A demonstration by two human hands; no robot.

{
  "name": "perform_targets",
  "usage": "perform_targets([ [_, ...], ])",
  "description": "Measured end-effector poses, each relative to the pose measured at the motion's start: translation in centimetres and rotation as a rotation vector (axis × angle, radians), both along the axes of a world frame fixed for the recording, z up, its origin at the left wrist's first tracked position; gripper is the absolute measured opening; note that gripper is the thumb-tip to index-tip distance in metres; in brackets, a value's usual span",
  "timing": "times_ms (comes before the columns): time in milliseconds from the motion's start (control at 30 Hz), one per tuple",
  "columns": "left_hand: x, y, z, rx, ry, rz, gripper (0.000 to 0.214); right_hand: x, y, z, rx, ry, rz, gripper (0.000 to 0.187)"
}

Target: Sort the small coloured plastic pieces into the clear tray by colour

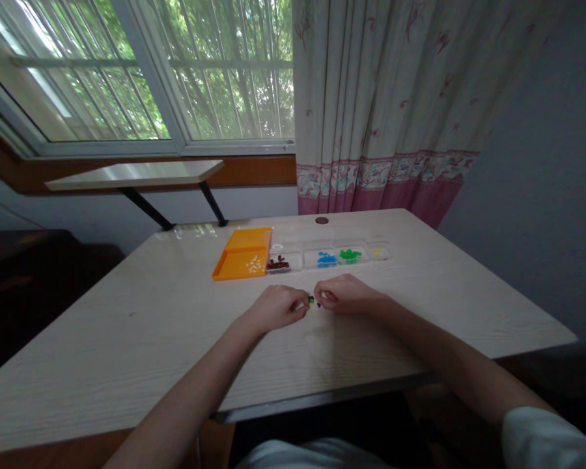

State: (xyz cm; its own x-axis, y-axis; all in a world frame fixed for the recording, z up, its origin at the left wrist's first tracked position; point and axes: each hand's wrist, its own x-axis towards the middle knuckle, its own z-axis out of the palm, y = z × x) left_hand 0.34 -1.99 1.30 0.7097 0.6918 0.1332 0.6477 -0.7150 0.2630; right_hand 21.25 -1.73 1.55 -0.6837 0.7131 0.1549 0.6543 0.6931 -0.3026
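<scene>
Both of my hands rest on the light wooden table [127, 339], fingertips meeting at its middle. My left hand [276, 307] is closed in a pinch, and my right hand [348, 294] is closed in a pinch too. Between their fingertips sits a tiny cluster of small pieces [311, 301], green, yellow and dark; which hand grips them I cannot tell. Just beyond the hands lies a clear compartment box [332, 256] holding dark red, blue, green and yellow small pieces in separate compartments. Its orange lid [243, 260] lies open to the left with several white pieces on it.
A small round brown disc [321, 220] lies near the table's far edge. A shelf on black brackets [137, 174] juts out under the window. A patterned curtain [395, 104] hangs at the back right. A dark piece of furniture [24, 280] stands at left.
</scene>
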Motion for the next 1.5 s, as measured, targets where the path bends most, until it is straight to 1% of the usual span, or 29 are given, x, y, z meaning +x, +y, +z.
perform_targets([
  [233,0.0,0.0,0.2,-0.014,0.02,0.006,0.02,0.0,0.0,0.3,0.011,-0.019,-0.003,0.014],
  [500,0.0,0.1,-0.6,0.012,0.051,-0.01,0.022,-0.1,-0.1,0.3,-0.007,-0.01,0.002,0.015],
  [700,0.1,0.0,-0.3,0.005,0.075,-0.024,0.021,-0.2,-0.2,0.7,-0.049,-0.038,-0.018,0.016],
  [833,0.2,-0.1,-0.2,0.009,0.076,-0.021,0.021,-0.1,-0.1,0.5,-0.04,-0.012,-0.021,0.016],
  [933,0.3,-0.2,-0.1,0.013,0.045,-0.009,0.019,0.0,0.1,0.1,-0.021,0.022,-0.028,0.016],
  [1033,0.3,-0.3,0.0,0.039,-0.049,0.039,0.018,-0.1,0.4,-0.5,-0.03,0.102,-0.059,0.014],
  [1067,0.3,-0.3,0.0,0.057,-0.09,0.06,0.018,-0.2,0.5,-0.7,-0.057,0.146,-0.068,0.014],
  [1133,0.2,-0.2,-0.1,0.101,-0.171,0.088,0.018,-0.4,0.8,-1.3,-0.157,0.264,-0.08,0.015],
  [1233,0.1,0.0,-0.4,0.162,-0.264,0.089,0.018,-0.9,1.2,-2.3,-0.339,0.467,-0.095,0.02],
  [1300,0.0,0.1,-0.7,0.188,-0.307,0.086,0.018,-1.2,1.3,-2.7,-0.43,0.57,-0.099,0.022],
  [1400,0.0,0.1,-0.8,0.186,-0.342,0.086,0.018,-1.5,1.3,-2.9,-0.53,0.666,-0.083,0.025],
  [1500,0.1,0.0,-0.7,0.156,-0.352,0.079,0.018,-1.6,1.1,-2.5,-0.589,0.717,-0.084,0.026],
])
